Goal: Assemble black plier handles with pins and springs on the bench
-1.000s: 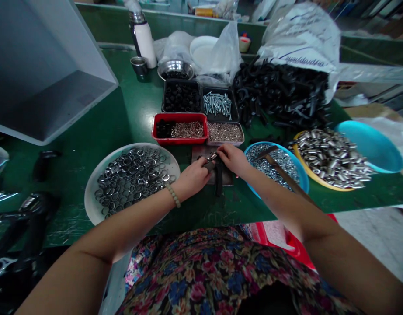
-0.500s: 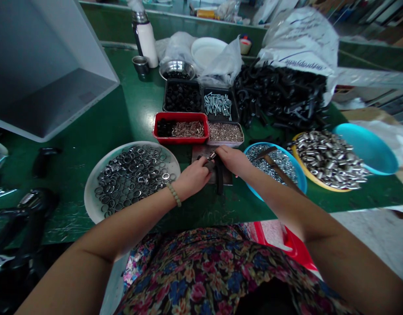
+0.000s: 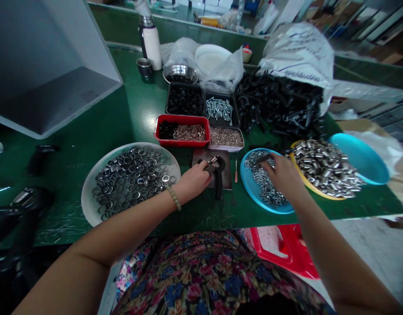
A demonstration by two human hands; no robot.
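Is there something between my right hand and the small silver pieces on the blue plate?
Nothing visible stands in the way. The right hand is just above the silver pieces on the blue plate. Only a dark tool shows at its fingertips.

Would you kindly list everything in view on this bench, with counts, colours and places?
White plate: one, white, holding metal rings, front left.
Red tray: one, red, centre.
Black trays: two, black, behind the red tray.
Blue plate: one, blue, right of centre.
Yellow bowl: one, yellow, right.
Teal bowl: one, teal, far right.
Black plastic pieces: a heap, black, back right.
Thermos: one, white, back left.
Black tool: one, black, centre.
Left hand: one, on the black tool, bracelet at wrist.
Right hand: one, above the blue plate.
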